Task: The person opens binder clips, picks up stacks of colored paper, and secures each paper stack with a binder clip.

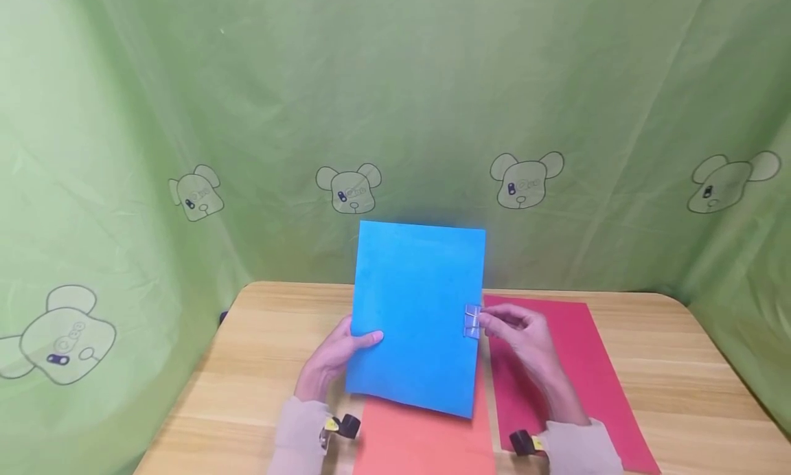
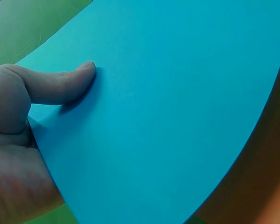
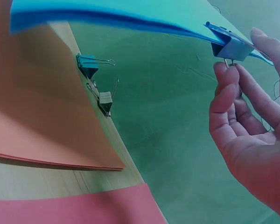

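Blue paper (image 1: 420, 296), one stack: tilting upright above the table (image 1: 698, 386), held off it, its lower edge hanging over the orange paper; its layers are lying too tight to count. Left hand (image 1: 334, 351), one: gripping the stack's left edge, thumb lying across the front, the other fingers mostly hidden behind, presumably steadying the sheets while the opposite edge is being handled. Right hand (image 1: 524, 338), one: pinching the wire handles of the purple-blue clip (image 1: 472, 320), thumb at the upper handle, fingertips at the lower, a hold probably serving to work its spring. That clip, one, is straddling the stack's right edge.

Orange paper (image 1: 426, 444), one stack, sheets uncounted, is lying beneath the blue; red paper (image 1: 575, 365), one pile or single sheet, cannot tell, is lying just beside it on the right. Loose clips, two, are resting near the table's edge in the right wrist view: teal clip (image 3: 88, 67), one; pale clip (image 3: 105, 100), one, perhaps kept there within reach. Green cloth (image 1: 402, 84) is hanging behind, showing five bear heads in the head view.
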A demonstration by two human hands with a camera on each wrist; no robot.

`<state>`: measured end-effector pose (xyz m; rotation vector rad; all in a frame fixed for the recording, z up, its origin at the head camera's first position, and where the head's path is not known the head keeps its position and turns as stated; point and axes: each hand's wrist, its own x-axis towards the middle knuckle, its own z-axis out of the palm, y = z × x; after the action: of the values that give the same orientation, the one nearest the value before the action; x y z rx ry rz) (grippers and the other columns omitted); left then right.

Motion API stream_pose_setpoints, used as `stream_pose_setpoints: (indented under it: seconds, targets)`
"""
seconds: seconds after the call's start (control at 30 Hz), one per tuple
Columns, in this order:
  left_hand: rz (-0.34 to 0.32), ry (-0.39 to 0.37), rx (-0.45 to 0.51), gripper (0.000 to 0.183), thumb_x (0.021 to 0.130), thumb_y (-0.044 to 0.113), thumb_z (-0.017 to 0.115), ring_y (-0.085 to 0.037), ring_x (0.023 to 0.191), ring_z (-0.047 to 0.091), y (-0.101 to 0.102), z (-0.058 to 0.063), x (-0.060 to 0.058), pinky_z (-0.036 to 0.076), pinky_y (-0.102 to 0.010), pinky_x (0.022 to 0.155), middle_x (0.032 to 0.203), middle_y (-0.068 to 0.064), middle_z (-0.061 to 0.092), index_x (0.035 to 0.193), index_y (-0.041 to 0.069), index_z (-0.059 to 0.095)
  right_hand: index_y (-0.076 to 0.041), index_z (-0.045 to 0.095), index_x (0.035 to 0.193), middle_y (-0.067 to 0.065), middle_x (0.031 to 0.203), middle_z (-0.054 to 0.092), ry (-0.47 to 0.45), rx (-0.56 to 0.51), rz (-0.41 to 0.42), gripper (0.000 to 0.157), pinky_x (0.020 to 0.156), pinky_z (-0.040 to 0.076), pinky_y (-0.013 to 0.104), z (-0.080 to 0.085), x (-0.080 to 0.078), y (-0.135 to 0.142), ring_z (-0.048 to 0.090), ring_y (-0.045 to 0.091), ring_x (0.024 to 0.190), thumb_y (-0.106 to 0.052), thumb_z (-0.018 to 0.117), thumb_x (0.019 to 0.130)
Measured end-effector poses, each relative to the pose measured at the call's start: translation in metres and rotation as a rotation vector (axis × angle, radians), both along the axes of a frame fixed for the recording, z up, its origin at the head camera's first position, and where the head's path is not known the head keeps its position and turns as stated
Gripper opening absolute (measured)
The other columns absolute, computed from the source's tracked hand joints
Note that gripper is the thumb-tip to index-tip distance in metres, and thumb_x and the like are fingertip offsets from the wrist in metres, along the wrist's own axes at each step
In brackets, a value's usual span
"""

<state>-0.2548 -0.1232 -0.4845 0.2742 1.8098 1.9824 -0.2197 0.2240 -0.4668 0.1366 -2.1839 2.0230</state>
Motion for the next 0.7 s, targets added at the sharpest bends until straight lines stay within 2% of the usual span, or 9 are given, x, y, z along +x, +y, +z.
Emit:
stream_pose_setpoints:
  seconds: [0.1,0.27,0.37,0.57,0.7]
  targets:
    - [0.011,0.002,-0.013,0.047,0.1,0.021,0.067,-0.03,0.115,0.066,-0.001,0.001,0.0,0.048,-0.049,0.104,0.122,-0.013,0.069,0.138,0.0,0.05,0.006,0.07,0.117,0.001,0.093,0.075,-0.04,0.055,0.003,0.036,0.076,0.059,0.027,0.001,0.0,-0.001,0.071,0.018,0.08,-0.02,0.078,0.094]
    - [0.029,-0.013,-0.026,0.052,0.101,0.026,0.066,-0.031,0.116,0.066,-0.005,0.0,0.001,0.048,-0.049,0.104,0.123,-0.013,0.068,0.141,0.0,0.046,0.004,0.068,0.124,0.005,0.099,0.075,-0.104,0.105,0.04,0.042,0.083,0.059,0.031,0.002,0.002,-0.001,0.072,0.026,0.092,-0.025,0.075,0.096]
    - [0.031,-0.02,-0.019,0.053,0.1,0.026,0.067,-0.032,0.115,0.066,-0.006,0.0,0.001,0.049,-0.049,0.103,0.123,-0.014,0.068,0.141,0.0,0.045,0.005,0.066,0.126,0.01,0.103,0.074,-0.097,0.095,0.081,0.042,0.085,0.059,0.034,0.002,0.001,-0.001,0.072,0.03,0.095,-0.024,0.074,0.097]
    - [0.047,-0.02,-0.039,0.056,0.101,0.034,0.065,-0.031,0.115,0.065,-0.009,-0.001,0.0,0.047,-0.052,0.105,0.123,-0.013,0.067,0.142,0.001,0.047,0.005,0.062,0.132,0.02,0.116,0.071,-0.085,0.113,0.207,0.042,0.089,0.059,0.038,0.0,0.001,0.007,0.074,0.023,0.098,-0.019,0.072,0.098]
    - [0.049,-0.016,-0.054,0.056,0.102,0.034,0.063,-0.029,0.114,0.065,-0.01,-0.002,-0.002,0.047,-0.051,0.105,0.122,-0.013,0.068,0.143,0.0,0.047,0.004,0.061,0.134,0.022,0.119,0.07,-0.084,0.122,0.252,0.043,0.093,0.057,0.041,0.001,0.001,0.009,0.074,0.022,0.099,-0.018,0.072,0.098]
